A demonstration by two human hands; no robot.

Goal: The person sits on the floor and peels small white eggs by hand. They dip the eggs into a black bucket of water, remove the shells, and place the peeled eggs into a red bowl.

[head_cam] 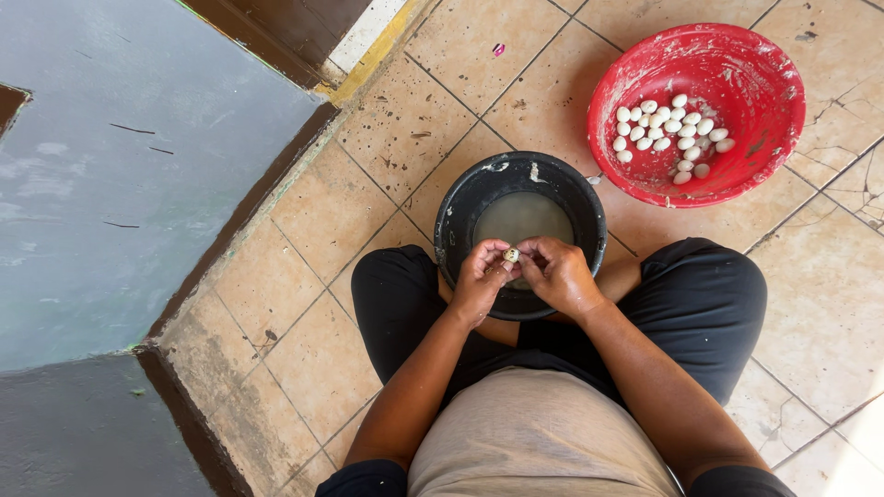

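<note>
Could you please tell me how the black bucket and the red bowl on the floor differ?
The black bucket is deep and holds cloudy water; the red bowl is wide, shallow and holds small white eggs. Both hands hold one egg over the bucket; the bowl stands apart, untouched. Both are round and rest on the tiled floor.

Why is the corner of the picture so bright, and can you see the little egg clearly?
In the head view, sunlight washes out the tiled floor at the bottom right corner. The small egg between the left hand and right hand is sharp but tiny. The water in the black bucket looks cloudy.
</note>
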